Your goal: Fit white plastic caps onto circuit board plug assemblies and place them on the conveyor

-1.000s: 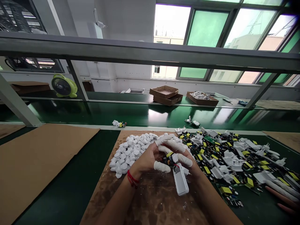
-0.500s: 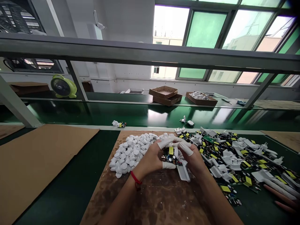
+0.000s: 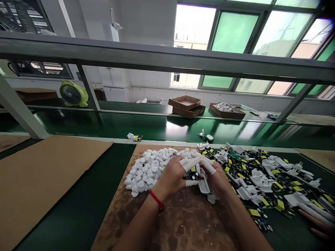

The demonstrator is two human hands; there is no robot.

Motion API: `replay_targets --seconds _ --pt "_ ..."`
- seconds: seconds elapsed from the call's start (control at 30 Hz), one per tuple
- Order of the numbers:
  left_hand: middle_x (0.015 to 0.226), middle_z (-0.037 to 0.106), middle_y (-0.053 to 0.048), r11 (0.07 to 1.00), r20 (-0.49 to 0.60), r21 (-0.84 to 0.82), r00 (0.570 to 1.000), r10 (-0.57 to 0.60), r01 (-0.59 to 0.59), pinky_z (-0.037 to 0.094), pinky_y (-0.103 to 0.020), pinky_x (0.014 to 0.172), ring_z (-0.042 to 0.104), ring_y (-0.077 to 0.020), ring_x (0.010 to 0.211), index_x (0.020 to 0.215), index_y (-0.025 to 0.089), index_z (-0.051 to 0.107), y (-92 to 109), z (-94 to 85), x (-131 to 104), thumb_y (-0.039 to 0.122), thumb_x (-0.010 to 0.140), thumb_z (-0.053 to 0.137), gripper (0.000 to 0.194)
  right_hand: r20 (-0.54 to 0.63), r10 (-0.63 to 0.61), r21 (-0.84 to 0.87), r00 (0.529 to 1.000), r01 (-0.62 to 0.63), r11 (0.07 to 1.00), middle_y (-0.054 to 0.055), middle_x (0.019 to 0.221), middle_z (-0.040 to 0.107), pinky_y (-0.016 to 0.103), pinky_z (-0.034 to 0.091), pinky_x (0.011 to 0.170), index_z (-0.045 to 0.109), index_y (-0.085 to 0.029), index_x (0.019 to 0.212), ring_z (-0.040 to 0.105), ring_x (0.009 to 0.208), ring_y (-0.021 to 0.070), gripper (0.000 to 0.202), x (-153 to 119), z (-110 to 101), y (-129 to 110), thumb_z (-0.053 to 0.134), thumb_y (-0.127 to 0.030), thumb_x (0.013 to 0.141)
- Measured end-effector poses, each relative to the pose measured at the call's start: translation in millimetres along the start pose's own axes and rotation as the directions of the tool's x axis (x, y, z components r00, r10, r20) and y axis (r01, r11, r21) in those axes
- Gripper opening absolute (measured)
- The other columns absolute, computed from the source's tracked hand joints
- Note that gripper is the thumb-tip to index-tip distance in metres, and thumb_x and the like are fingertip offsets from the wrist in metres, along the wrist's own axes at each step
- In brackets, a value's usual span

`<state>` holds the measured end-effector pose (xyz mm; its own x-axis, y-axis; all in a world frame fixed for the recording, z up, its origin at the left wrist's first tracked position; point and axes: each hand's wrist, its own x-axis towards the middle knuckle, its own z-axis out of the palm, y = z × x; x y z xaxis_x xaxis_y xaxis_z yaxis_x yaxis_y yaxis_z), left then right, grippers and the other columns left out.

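My left hand (image 3: 174, 176), with white finger covers and a red wrist cord, is closed round a small circuit board (image 3: 193, 175) with a yellow component. A white plastic housing (image 3: 203, 185) hangs at the board's right end, apparently joined to it. My right hand (image 3: 217, 177), its fingertips also covered, curls round the housing from the right. The fingertips of both hands meet above the board and partly hide it. White caps (image 3: 149, 169) lie heaped just left of my hands. A white piece (image 3: 212, 198) shows beneath my right hand.
A stained brown board (image 3: 172, 223) lies under my hands. Circuit boards with white housings (image 3: 261, 177) are piled on the right, where another person's hand (image 3: 318, 218) rests. Cardboard (image 3: 52, 174) covers the left. Beyond the green belt (image 3: 146, 122) stand cardboard trays (image 3: 186, 102) and a fan (image 3: 73, 94).
My left hand has tilted over the circuit board, covering more of it. A white piece now shows below my right hand. The whole view has shifted slightly.
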<state>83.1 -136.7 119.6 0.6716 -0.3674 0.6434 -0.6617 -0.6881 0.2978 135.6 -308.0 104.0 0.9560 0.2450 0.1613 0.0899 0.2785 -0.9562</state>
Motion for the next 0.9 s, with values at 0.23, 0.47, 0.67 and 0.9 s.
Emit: replay_targets --seconds 0.23,0.47,0.67,0.9 --pt "0.089 0.060 -0.008 0.980 0.024 -0.170 0.994 -0.102 0.105 0.049 -0.035 0.077 0.053 -0.0233 0.086 0.129 0.022 0.053 6.4 -8.6 3.4 0.048 0.076 0.066 0.060 0.052 -0.001 -0.089 0.999 0.005 0.996 0.001 0.060 0.063 0.035 0.047 0.073 0.072 -0.021 0.076 0.059 0.069 0.0223 0.028 -1.7 0.5 2.5 0.075 -0.047 0.068" --pt "0.090 0.060 -0.007 0.952 0.055 -0.272 0.990 -0.127 0.138 0.048 -0.034 0.082 0.054 -0.0229 0.091 0.129 0.025 0.053 4.8 -10.7 4.0 0.050 0.074 0.068 0.063 -0.005 0.028 0.005 1.000 -0.027 1.000 0.000 0.065 0.065 0.028 0.043 0.056 0.071 -0.022 0.070 0.053 0.056 0.0170 0.028 -2.8 2.9 1.3 0.080 -0.047 0.060" --pt "0.099 0.061 -0.007 0.893 0.053 -0.400 0.978 -0.204 0.208 0.049 -0.038 0.087 0.056 -0.0240 0.094 0.132 0.026 0.051 9.3 -10.1 2.7 0.049 0.064 0.077 0.076 0.023 0.001 0.029 1.000 -0.001 1.000 0.000 0.057 0.062 0.029 0.043 0.052 0.071 -0.021 0.066 0.050 0.050 0.0162 0.027 -4.6 1.7 -4.1 0.081 -0.045 0.058" --pt "0.120 0.059 -0.008 0.806 -0.018 -0.549 0.962 -0.273 0.219 0.044 -0.038 0.097 0.054 -0.0269 0.111 0.134 0.024 0.047 13.0 -11.7 4.3 0.040 0.059 0.082 0.085 0.200 0.004 0.189 0.980 -0.043 0.981 0.006 0.093 0.072 0.040 0.049 0.079 0.075 -0.026 0.093 0.063 0.085 0.0277 0.043 -7.7 3.2 -12.1 0.081 -0.046 0.056"
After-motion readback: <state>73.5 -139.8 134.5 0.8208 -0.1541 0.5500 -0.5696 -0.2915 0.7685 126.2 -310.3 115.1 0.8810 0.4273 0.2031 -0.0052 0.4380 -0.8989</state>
